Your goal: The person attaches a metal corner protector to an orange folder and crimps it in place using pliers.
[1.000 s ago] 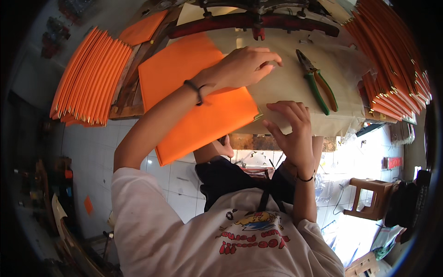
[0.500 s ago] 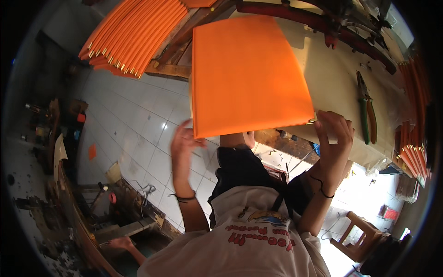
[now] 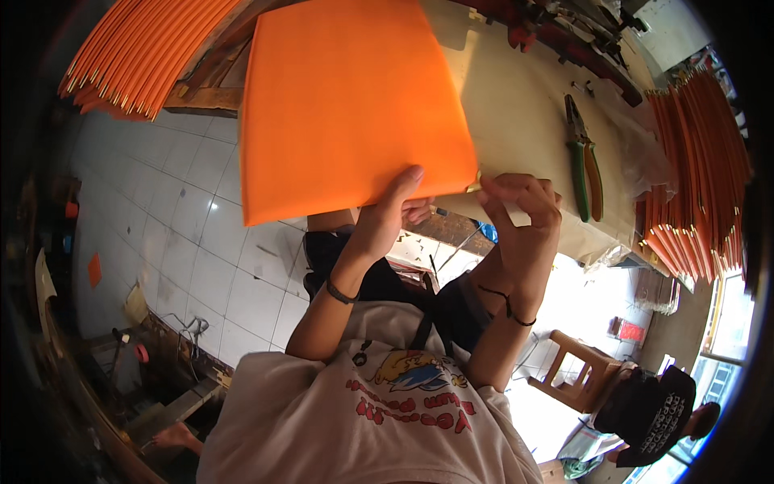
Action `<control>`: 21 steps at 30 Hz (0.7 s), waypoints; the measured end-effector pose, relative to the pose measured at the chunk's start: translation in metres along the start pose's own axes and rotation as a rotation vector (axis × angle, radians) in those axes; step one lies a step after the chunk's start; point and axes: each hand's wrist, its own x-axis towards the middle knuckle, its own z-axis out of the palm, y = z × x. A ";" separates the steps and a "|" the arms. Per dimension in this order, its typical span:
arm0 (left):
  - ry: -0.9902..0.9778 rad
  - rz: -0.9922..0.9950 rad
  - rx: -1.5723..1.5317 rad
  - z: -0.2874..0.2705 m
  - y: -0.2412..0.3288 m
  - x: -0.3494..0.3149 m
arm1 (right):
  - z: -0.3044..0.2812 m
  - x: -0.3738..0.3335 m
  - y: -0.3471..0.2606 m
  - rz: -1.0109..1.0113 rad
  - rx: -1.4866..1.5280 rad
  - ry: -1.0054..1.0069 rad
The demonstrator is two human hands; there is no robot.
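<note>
A flat orange cover (image 3: 347, 105), like a folder, lies in front of me with its near edge sticking out past the table edge. My left hand (image 3: 383, 219) grips that near edge, its thumb on top and its fingers underneath. At the cover's near right corner sits a small gold-coloured metal corner piece (image 3: 476, 182). My right hand (image 3: 522, 214) pinches this piece between thumb and forefinger. Whether the piece is fully seated on the corner cannot be made out.
Pliers (image 3: 584, 160) with green and orange handles lie on the table covering (image 3: 516, 121). Stacks of orange covers with gold corners stand at the far left (image 3: 145, 56) and right (image 3: 693, 177). A wooden stool (image 3: 571, 371) and a person in a black cap (image 3: 657, 415) are at lower right.
My left hand has moved right along the near edge, from the left corner to a grip near the middle. My right hand stays at the right corner. The whole view has shifted.
</note>
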 end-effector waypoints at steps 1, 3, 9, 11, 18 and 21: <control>-0.006 -0.011 0.000 -0.001 0.001 -0.008 | -0.002 -0.003 -0.001 0.018 0.079 -0.055; 0.016 0.048 0.061 -0.001 0.003 -0.023 | -0.006 -0.012 -0.011 0.076 0.129 -0.147; -0.041 0.048 0.077 -0.002 0.002 -0.029 | 0.011 -0.035 -0.012 0.185 0.238 -0.081; -0.086 0.030 0.051 0.003 0.002 -0.026 | 0.016 -0.036 -0.016 0.321 0.303 0.077; 0.058 -0.005 0.202 0.010 -0.002 -0.031 | 0.023 -0.038 -0.005 0.229 0.510 0.019; 0.090 0.018 0.201 0.008 0.010 -0.036 | 0.020 -0.034 -0.010 0.263 0.540 -0.017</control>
